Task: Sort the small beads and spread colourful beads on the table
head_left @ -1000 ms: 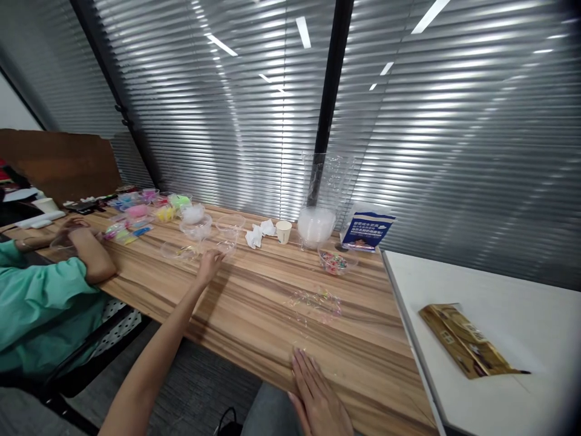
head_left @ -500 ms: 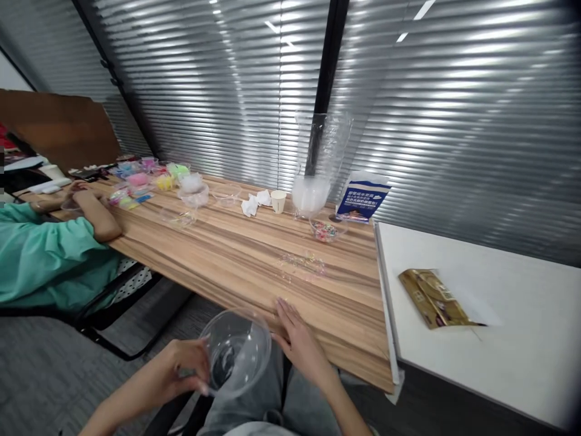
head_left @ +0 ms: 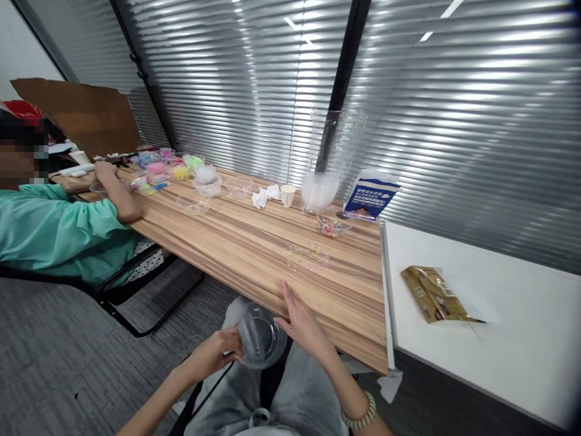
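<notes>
A clear plastic bowl [head_left: 264,339] is held by its left side in my left hand [head_left: 226,346], below the front edge of the wooden table [head_left: 236,242] and above my lap. My right hand [head_left: 303,324] lies with stretched fingers on the table's edge, just right of the bowl. Its fingertips point toward a patch of small scattered coloured bits [head_left: 307,255] on the tabletop. Farther back, another clear bowl [head_left: 333,226] contains multicoloured pieces.
At the back stand a paper cup [head_left: 287,195], crumpled tissues [head_left: 265,195], a tub of white stuff in a plastic bag [head_left: 319,191] and a blue package [head_left: 370,197]. A gold wrapper [head_left: 438,295] lies on the white table. A person in a green sleeve [head_left: 68,233] sits at left.
The bowl in my left hand has moved lower and toward the table's edge. My right hand still rests on the edge. The view has shifted slightly left.
</notes>
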Tool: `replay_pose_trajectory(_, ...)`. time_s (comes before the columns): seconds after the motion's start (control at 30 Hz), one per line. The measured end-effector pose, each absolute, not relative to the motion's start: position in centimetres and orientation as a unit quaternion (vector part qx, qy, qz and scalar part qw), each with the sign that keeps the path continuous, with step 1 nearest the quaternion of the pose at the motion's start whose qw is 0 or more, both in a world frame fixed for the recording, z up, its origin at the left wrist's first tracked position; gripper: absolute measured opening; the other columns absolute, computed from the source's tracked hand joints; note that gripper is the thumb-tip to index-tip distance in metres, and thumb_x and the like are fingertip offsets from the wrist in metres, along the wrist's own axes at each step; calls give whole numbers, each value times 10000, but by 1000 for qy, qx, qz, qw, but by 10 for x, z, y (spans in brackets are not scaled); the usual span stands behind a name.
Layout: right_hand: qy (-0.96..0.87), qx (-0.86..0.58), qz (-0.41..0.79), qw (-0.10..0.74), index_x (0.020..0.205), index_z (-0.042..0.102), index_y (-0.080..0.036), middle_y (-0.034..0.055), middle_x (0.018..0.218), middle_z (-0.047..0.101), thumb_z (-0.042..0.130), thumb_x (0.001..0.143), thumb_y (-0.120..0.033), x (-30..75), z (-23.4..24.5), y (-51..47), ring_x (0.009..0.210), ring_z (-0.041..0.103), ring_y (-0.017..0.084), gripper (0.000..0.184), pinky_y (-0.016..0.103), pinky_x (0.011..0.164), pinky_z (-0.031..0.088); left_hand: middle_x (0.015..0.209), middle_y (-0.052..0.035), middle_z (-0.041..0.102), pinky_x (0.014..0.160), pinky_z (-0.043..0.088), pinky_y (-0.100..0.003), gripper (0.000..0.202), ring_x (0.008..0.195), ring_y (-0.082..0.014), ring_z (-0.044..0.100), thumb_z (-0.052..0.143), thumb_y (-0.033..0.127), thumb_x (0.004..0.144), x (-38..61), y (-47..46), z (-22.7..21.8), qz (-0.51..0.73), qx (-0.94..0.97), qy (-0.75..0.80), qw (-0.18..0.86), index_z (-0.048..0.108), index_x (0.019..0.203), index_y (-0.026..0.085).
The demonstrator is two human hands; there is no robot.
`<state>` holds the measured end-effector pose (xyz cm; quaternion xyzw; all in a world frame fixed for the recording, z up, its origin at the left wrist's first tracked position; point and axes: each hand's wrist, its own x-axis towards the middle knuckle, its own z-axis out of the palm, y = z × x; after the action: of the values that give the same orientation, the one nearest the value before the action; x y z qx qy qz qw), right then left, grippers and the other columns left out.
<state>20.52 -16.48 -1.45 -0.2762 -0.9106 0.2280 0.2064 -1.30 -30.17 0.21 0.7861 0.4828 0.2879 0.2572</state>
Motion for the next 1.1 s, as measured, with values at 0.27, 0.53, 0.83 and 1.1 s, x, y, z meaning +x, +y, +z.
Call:
replay_pose_trajectory(0.27, -922, -294, 176, 182, 1488, -184, -183, 112, 1546, 184, 546, 896, -241, 203, -17, -170, 1417, 206, 277, 941, 492, 1129, 314, 723, -30, 672, 1050, 388, -385, 189, 765, -150, 637, 527, 190, 915, -28, -302, -9, 300, 809, 433, 261, 658, 780, 171)
replay_pose_trajectory(0.53, -958, -208, 114, 163, 1496, -152, -140, 128, 1540, 200, 505, 878, -133, 203, -5, -168, 1403, 264, 236, 902, 462, 1159, 281, 732, -27, 654, 1053, 363, -346, 203, 797, -135, 624, 514, 218, 929, -37, -298, -20, 301, 821, 412, 255, 650, 786, 169)
replay_pose_trajectory(0.83, -974, -88, 165, 130, 1506, 144, -97, 135, 1493, 330, 480, 944, -215, 197, -4, -196, 1382, 315, 199, 666, 374, 1158, 300, 718, -23, 655, 1030, 390, -345, 199, 771, -137, 614, 512, 202, 926, -35, -299, -30, 307, 819, 418, 246, 649, 784, 176)
replay_pose_trajectory(1.1, -941, -101, 275, 170, 1467, 290, -119, 113, 1484, 353, 459, 972, -255, 193, 3, -212, 1375, 328, 179, 540, 353, 1158, 296, 717, -18, 662, 1055, 370, -341, 175, 762, -127, 624, 527, 177, 916, -31, -314, -9, 299, 820, 407, 271, 637, 780, 182)
